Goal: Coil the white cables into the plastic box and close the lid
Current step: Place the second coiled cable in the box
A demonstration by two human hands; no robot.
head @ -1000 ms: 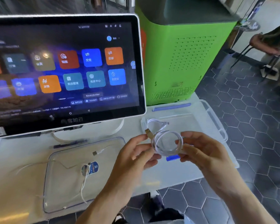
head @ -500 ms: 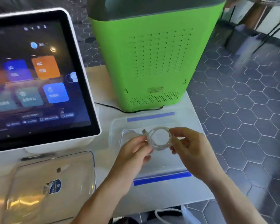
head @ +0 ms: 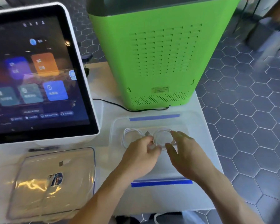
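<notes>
A clear plastic box (head: 118, 126) with blue strips along its near and far rims sits on the white table in front of me. Inside it, at the left, lies one coiled white cable (head: 128, 135). My left hand (head: 141, 157) pinches the left side of a second coiled white cable (head: 162, 133), held low inside the box. My right hand (head: 184, 152) is at the coil's right side, fingers spread and touching it. The clear lid (head: 44, 183) with a blue sticker lies flat on the table to the left.
A white touchscreen terminal (head: 39, 75) stands at the back left. A tall green machine (head: 157, 54) stands right behind the box, with a black cord (head: 113, 104) running from it. The table edge (head: 213, 151) drops to a hexagon-tiled floor at the right.
Both hands have lowered the coiled cable into the box beside the first coil. My right hand's fingers have spread apart. My view has swung to the right.
</notes>
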